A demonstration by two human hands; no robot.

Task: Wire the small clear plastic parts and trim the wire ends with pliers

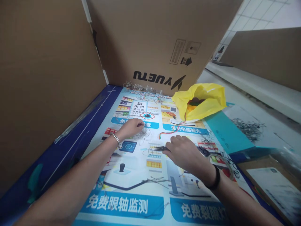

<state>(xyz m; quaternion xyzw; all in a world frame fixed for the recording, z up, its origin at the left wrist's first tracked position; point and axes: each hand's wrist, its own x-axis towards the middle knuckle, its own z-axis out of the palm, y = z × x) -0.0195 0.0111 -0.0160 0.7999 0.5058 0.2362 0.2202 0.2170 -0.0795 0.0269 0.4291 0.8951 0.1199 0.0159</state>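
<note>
Plainly, the spacing to watch is the short gap between the two hands, over the printed eye-exam poster (165, 169). On the left, the left hand (133, 128), its wrist ringed by a silver bracelet (117, 140), has its fingers curled in and drawn together toward the thumb; whether a strand is caught between the fingertips, I cannot tell. Just beneath and to the right of it lies the tangle of thin wire (143, 135), so the left hand is nearer to it. Next come the dark-jawed pliers (160, 148), their long axis running crosswise and their tips pointing left, a little closer to the body than the tangle. The right hand (182, 151) is wrapped firmly around the handles; whether the tips grip any wire is too fine to see. Beyond its knuckles, the red and green wires (172, 131) slant up and rightward from their loose ends to the open yellow bag (213, 97), farther off.
</note>
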